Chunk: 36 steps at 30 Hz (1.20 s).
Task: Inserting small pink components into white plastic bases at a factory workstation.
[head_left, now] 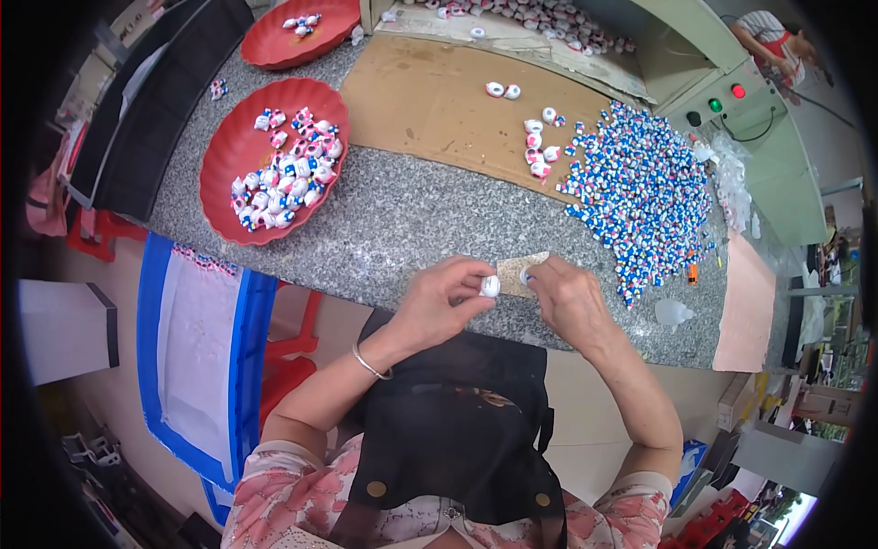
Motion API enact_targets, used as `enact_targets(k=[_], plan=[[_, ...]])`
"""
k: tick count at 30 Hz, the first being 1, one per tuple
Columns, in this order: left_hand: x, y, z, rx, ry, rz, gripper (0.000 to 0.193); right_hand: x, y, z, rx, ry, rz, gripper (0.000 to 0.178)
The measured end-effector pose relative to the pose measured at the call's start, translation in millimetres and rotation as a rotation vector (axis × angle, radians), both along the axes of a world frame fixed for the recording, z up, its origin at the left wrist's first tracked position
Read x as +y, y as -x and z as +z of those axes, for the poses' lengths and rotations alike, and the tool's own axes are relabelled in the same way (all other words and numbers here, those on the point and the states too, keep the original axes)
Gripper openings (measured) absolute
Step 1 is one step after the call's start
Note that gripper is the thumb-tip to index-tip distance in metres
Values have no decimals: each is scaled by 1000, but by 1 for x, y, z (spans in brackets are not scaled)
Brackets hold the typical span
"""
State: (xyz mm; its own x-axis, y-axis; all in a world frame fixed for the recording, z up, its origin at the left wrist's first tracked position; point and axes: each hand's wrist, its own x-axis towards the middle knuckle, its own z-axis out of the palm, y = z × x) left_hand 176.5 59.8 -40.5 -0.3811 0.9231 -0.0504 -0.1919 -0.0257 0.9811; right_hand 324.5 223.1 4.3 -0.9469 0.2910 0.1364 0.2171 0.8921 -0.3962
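My left hand (439,300) pinches a small rounded white piece (490,286) with dark marks on it, just above the front edge of the counter. Close by on the right, my right hand (569,297) has its fingertips together on a tiny pale piece (525,275), partly hidden by the fingers. Between the hands, a speckled beige card (514,271) lies at the counter's edge. Right of my hands spreads a big heap of tiny blue-and-white pieces (645,183). Several white-and-pink figure pieces (536,151) stand in a row beside that heap.
A red scalloped bowl (215,174) holds several finished-looking figures; another red bowl (265,46) stands behind it. A green machine housing (768,119) with buttons is at the back right. An orange tube (692,274) and a clear squeeze bottle (672,312) lie right. A blue crate (151,366) sits lower left.
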Motion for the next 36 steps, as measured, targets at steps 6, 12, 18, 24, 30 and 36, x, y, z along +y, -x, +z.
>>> enact_targets(k=[6,12,18,24,30,36], plan=[[14,-12,-2,279,-81,78,30,-8,-14,2,120,587,-326,14],[17,-19,-4,345,-198,14,32,-25,-23,5,171,1209,-497,11],[16,-4,14,-112,-67,-356,28,-29,-29,24,205,618,-185,10],[10,-5,16,-54,-24,-366,26,-42,-24,30,241,591,-168,10],[-1,23,23,-32,36,-274,23,-23,-7,21,79,777,-87,14],[-31,126,68,1170,6,512,24,64,-1,-10,228,12,-197,19]])
